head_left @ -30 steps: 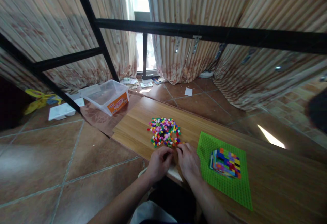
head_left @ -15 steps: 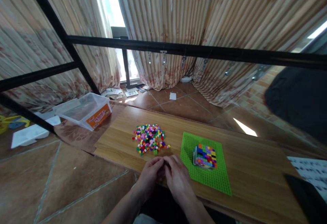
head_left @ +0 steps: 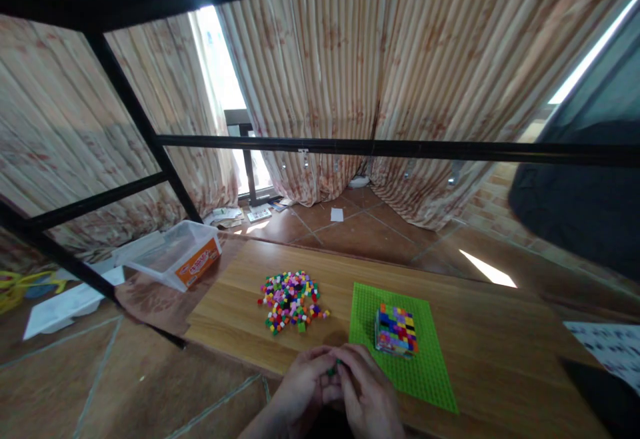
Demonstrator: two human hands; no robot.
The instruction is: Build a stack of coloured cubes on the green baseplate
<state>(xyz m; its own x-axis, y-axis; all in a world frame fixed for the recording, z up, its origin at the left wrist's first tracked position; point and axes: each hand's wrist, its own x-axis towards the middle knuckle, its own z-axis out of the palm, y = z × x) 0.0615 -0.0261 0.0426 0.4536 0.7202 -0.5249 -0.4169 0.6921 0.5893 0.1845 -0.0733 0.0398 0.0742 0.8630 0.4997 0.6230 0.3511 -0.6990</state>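
Observation:
My left hand [head_left: 306, 382] and my right hand [head_left: 369, 389] meet at the table's near edge, fingertips together. A small dark green toy brick [head_left: 333, 370] shows between the closed fingers; fingers partly cover it, and I cannot tell whether there is more than one. Beyond my hands lies a loose heap of small multicoloured bricks [head_left: 290, 295]. To the right, a block built of coloured bricks [head_left: 397, 331] stands on a green studded baseplate [head_left: 433, 365].
The wooden table [head_left: 490, 352] runs left to right. At its left end is a clear plastic bin [head_left: 165, 262] with an orange label. A black metal frame [head_left: 320, 142] crosses ahead, before long patterned curtains [head_left: 310, 59]. A printed sheet [head_left: 605, 345] lies at the right.
The view has tilted up, so the table sits lower in the picture. My fingers have shifted, and the green brick between them now shows.

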